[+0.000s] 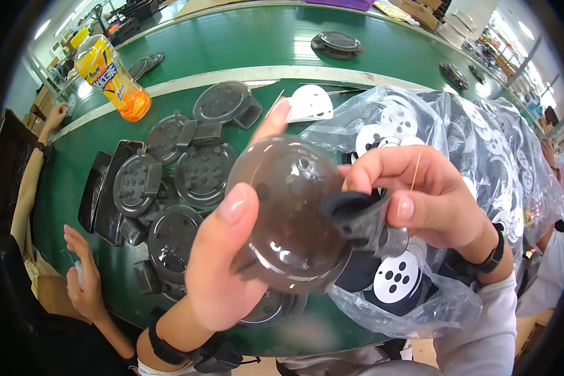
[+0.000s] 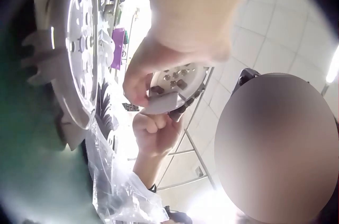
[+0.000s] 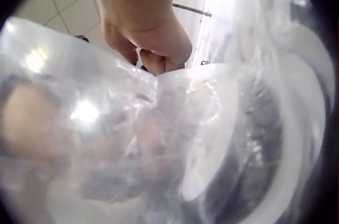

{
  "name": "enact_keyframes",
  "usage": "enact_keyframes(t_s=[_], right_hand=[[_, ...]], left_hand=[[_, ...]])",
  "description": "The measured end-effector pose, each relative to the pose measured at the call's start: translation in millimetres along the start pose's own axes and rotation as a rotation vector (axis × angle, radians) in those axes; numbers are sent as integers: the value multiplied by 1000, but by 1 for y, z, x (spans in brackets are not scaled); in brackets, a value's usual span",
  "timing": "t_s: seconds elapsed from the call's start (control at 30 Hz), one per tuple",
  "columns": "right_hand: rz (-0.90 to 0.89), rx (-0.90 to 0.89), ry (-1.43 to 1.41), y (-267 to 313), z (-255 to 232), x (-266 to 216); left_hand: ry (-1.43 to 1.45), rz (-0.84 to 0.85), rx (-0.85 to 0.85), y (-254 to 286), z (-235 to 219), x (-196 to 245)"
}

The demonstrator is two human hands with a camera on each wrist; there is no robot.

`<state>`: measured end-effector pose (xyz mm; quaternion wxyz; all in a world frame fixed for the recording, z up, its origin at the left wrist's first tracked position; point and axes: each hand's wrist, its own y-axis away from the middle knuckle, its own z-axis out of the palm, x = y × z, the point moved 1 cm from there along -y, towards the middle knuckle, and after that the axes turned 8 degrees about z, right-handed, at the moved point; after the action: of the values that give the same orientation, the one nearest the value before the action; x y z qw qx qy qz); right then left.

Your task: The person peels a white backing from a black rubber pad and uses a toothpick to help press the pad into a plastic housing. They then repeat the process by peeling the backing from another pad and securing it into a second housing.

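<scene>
Bottle [image 1: 113, 80] seen far left, dark lidded parts [image 1: 205, 174] piled on green table [image 1: 62, 194]. Smoky round cover [image 1: 285, 210] held above table, clamped between thumb and fingers of left hand [image 1: 222, 266]. Small dark piece [image 1: 373, 229] pinched at cover's right side by right hand [image 1: 442, 200]. White-faced discs [image 1: 397, 279] bagged in clear plastic [image 1: 420, 319] at right.

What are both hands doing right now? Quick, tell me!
Left hand: curled round the smoky round cover.
Right hand: pinching a small dark part at the cover's edge.
</scene>
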<state>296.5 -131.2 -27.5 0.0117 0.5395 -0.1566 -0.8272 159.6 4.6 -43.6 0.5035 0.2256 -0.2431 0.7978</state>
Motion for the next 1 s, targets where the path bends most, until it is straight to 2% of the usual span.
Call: enact_keyframes(t_s=[0.07, 0.1, 0.13, 0.2, 0.37, 0.47, 0.67, 0.73, 0.83, 1.0], right_hand=[[-29, -13, -8, 0, 9, 1], [-56, -29, -17, -1, 13, 2], [-54, -31, -22, 0, 13, 1], [-146, 7, 147, 1, 14, 0], [-368, 121, 575, 7, 14, -5], [-507, 184, 825, 9, 15, -8], [-442, 168, 896, 13, 20, -12], [-422, 164, 895, 13, 21, -12], [-456, 191, 976, 12, 22, -12], [-473, 195, 1030, 11, 21, -12]], left_hand=[[-48, 48, -68, 0, -4, 0], [-65, -18, 29, -1, -2, 2], [-67, -20, 34, 0, 1, 5], [-251, -223, 53, 2, 7, 5], [-270, -330, 89, 5, 9, 4], [-156, -367, 55, 7, 5, 7], [-132, -387, 40, 6, -2, 2], [-47, -444, -29, 8, -4, 1], [-32, -455, 28, 8, 1, 1], [-43, -430, 17, 7, -2, -1]])
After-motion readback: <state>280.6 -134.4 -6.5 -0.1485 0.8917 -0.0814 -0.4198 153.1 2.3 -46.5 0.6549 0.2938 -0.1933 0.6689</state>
